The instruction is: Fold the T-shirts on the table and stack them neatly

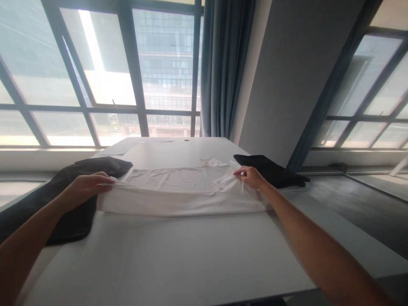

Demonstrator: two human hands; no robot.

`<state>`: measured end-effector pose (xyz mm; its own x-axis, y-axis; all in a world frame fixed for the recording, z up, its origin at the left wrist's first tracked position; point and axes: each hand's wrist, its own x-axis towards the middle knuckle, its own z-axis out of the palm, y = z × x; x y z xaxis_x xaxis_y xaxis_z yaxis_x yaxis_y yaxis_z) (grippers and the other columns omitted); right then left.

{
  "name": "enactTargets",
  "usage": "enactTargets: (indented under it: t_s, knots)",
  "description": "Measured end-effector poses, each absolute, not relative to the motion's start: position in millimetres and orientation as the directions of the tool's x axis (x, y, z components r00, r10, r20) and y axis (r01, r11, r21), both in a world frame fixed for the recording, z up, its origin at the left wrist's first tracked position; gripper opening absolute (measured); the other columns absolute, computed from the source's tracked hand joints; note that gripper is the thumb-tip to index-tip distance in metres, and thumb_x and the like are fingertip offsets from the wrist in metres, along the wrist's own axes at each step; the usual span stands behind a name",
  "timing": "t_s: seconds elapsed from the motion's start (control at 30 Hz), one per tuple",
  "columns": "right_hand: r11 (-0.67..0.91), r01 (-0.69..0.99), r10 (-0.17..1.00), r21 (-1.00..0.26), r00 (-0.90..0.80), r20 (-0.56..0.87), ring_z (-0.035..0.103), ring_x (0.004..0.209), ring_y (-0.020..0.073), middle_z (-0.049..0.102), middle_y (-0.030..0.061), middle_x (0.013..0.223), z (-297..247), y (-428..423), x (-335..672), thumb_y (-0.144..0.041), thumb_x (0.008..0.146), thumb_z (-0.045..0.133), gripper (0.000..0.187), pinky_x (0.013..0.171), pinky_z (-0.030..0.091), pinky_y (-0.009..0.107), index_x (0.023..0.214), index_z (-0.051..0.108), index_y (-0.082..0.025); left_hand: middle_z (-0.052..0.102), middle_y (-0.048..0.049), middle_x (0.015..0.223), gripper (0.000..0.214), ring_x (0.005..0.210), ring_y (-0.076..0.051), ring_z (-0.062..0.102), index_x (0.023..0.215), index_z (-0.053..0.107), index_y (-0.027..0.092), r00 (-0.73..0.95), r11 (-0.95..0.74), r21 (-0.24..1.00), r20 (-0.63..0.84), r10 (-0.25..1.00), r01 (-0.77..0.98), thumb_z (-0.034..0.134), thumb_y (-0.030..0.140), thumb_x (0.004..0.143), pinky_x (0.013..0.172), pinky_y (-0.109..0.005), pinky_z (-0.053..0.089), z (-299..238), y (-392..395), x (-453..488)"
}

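Note:
A white shirt (178,202) lies sideways across the table, its near part lifted and folded over toward the far side. My left hand (87,187) pinches the cloth at its left end, fingers and thumb pressed together. At the right end my right hand (250,176) grips the cloth between thumb and fingers, close to the crumpled, lacy-looking collar or sleeve part. The lifted edge runs taut between both hands. Beneath my left forearm is a dark garment (75,221). Just beyond my right hand sits a folded black garment (270,170).
The white table (178,259) has a sheet of paper (116,148) and a small round cable hole (186,140) toward its far end. Windows (167,59), a blue-grey curtain (219,68) and a grey pillar (293,72) stand behind it. Grey floor (357,212) shows at right.

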<state>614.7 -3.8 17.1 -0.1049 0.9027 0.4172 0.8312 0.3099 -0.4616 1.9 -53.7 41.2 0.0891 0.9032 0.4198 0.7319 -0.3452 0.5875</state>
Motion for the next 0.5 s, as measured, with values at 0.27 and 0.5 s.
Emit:
enactTargets:
  t_s: [0.27,0.5]
  knots:
    - [0.161,0.949,0.925,-0.271,-0.050,0.376,0.066,0.097,0.0216,0.070,0.0104,0.115,6,-4,622,-0.024,0.080,0.063,0.029,0.088,0.048,0.029,0.106,0.075,-0.017,0.061,-0.0126,0.125,0.064,0.077,-0.019,0.061,0.121,0.068,0.021,0.307,-0.396,0.516,0.252,0.918,0.759,0.064,0.053,0.066,0.065,-0.031,0.056,26,-45,4]
    - [0.104,0.984,0.950,-0.143,-0.056,0.307,0.057,0.120,0.0244,0.059,0.0126,0.136,2,-6,606,-0.036,0.089,0.058,0.046,0.101,0.042,0.030,0.130,0.062,-0.016,0.072,-0.0103,0.097,0.064,0.071,-0.022,0.063,0.102,0.076,0.019,0.205,-0.277,0.379,0.219,0.954,0.883,0.057,0.068,0.066,0.074,-0.034,0.055,17,-34,-2]
